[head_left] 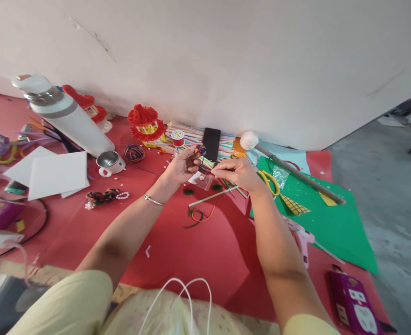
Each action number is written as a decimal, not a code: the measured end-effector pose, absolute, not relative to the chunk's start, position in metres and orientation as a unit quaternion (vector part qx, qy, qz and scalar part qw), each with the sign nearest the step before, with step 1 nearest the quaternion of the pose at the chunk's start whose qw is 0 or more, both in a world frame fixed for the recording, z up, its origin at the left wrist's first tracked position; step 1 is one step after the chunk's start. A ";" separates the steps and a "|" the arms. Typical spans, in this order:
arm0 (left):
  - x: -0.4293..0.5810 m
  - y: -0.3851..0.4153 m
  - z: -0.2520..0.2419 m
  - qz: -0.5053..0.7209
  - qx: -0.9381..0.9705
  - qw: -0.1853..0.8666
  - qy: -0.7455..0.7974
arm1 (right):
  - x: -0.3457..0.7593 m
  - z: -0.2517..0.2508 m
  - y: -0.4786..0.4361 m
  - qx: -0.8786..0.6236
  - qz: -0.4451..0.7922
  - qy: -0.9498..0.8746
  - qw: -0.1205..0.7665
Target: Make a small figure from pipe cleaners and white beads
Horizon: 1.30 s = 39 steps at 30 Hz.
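My left hand (182,168) is closed on a small bundle of multicoloured yarn (200,150), pinched between thumb and fingers above the red table. Dark strands hang from the bundle toward my right hand (239,173). Thumb and forefinger of that hand are pressed together at the strands' side; what lies in the pinch is too small to make out. Below the hands are a pale green stick (212,196) and loose orange and dark yarn pieces (200,216). A braided yarn piece with white beads (106,197) lies to the left.
A white bottle (69,116), metal cup (110,163), yarn ball (134,152), red thread spool (178,137) and black phone (211,143) stand or lie behind. On the right are yellow-handled scissors (270,182), green sheet (331,228), pink glue gun (301,237) and purple power strip (354,302).
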<state>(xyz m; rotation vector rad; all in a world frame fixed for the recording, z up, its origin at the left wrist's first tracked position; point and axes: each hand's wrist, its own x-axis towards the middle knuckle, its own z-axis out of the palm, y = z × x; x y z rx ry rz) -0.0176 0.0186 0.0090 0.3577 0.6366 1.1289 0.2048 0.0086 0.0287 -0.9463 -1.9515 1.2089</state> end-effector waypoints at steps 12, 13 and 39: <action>-0.010 0.013 0.004 0.516 0.266 0.760 0.293 | 0.190 0.018 0.011 -0.436 0.414 -0.704 0.379; -0.011 0.013 0.005 0.524 0.259 0.757 0.291 | 0.193 0.020 0.011 -0.437 0.435 -0.688 0.382; -0.005 0.019 -0.007 0.562 0.187 0.734 0.334 | 0.198 0.032 0.016 -0.306 0.729 -0.362 0.493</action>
